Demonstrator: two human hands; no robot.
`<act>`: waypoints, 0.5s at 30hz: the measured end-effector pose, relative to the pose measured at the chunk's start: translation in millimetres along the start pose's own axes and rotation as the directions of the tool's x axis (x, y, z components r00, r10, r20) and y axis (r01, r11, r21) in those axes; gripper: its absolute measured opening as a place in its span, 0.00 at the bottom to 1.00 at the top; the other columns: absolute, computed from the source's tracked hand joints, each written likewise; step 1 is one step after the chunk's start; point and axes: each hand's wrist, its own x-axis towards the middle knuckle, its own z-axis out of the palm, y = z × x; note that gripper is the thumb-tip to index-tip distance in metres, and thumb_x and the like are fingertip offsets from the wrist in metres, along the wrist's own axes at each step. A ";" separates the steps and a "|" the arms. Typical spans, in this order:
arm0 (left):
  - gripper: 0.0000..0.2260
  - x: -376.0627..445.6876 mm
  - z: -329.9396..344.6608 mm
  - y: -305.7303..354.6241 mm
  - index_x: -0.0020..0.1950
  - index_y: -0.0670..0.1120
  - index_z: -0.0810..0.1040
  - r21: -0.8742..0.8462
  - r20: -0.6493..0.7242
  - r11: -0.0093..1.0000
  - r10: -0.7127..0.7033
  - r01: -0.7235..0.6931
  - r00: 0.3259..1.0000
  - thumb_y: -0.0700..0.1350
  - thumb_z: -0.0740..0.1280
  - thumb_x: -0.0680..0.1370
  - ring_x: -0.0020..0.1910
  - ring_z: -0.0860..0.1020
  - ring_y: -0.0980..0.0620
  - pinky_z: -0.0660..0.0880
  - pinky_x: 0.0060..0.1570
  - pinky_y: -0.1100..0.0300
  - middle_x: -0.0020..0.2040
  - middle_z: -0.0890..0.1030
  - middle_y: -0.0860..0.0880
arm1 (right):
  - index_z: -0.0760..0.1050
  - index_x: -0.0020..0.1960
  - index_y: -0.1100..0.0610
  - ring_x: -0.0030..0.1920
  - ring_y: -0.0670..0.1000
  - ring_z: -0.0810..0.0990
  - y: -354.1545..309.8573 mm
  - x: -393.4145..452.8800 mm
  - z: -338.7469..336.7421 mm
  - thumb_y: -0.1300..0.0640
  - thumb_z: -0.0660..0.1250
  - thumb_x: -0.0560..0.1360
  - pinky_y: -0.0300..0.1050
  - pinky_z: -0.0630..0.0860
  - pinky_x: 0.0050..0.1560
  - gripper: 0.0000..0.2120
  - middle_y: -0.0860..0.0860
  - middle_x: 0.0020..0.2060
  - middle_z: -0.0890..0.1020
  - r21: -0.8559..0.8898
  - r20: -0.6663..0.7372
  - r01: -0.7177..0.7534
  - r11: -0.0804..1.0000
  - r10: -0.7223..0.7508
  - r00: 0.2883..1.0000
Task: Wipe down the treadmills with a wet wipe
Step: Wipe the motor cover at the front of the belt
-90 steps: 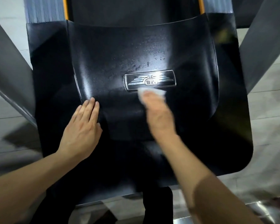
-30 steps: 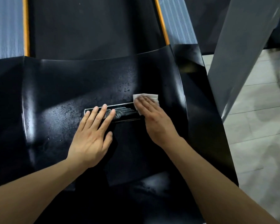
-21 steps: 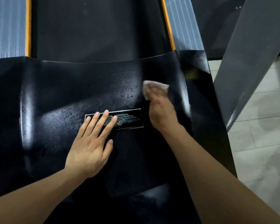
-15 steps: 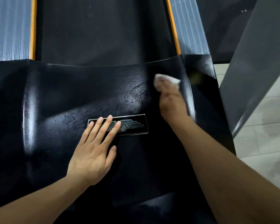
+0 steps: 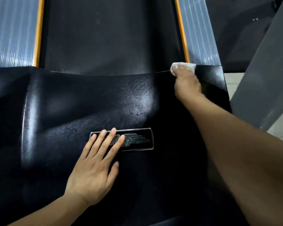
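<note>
Centrally, a winged emblem badge (image 5: 122, 139), lettering unreadable, lies under the flat, empty left hand (image 5: 93, 167); right hand (image 5: 185, 82) presses a wet wipe (image 5: 182, 66) on the motor cover (image 5: 72, 103), grip unclear.

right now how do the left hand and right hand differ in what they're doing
The left hand lies flat with fingers spread on the black cover, fingertips over the metal badge; the right hand is stretched to the cover's far edge. The left hand holds nothing; the right hand presses a white wipe under its fingers. Both touch the same cover.
</note>
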 end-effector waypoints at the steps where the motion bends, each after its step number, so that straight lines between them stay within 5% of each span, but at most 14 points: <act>1: 0.30 -0.3 0.0 0.5 0.84 0.53 0.52 -0.004 0.006 1.000 -0.001 0.001 1.000 0.54 0.53 0.81 0.83 0.50 0.48 0.52 0.79 0.44 0.84 0.51 0.50 | 0.70 0.70 0.53 0.70 0.57 0.70 4.4 -4.4 -0.9 0.60 0.53 0.83 0.52 0.67 0.69 0.18 0.55 0.69 0.72 -0.026 -0.017 0.021 0.999 -0.022 1.000; 7: 0.29 -3.1 -2.7 -1.4 0.84 0.53 0.50 -0.016 0.036 1.000 -0.004 0.005 0.999 0.55 0.51 0.82 0.83 0.46 0.50 0.49 0.80 0.45 0.84 0.49 0.51 | 0.70 0.73 0.61 0.74 0.59 0.67 6.6 -103.1 30.0 0.70 0.54 0.77 0.55 0.60 0.77 0.25 0.59 0.72 0.72 0.140 -0.184 0.068 0.988 -0.041 0.982; 15: 0.29 -2.3 -1.2 -6.1 0.84 0.52 0.53 -0.051 0.011 0.999 0.020 -0.019 1.000 0.55 0.51 0.83 0.83 0.46 0.49 0.43 0.81 0.48 0.84 0.51 0.49 | 0.66 0.76 0.63 0.77 0.56 0.64 -58.0 -280.4 50.8 0.73 0.56 0.78 0.45 0.51 0.80 0.27 0.59 0.76 0.67 0.239 -0.159 0.021 0.971 0.017 0.987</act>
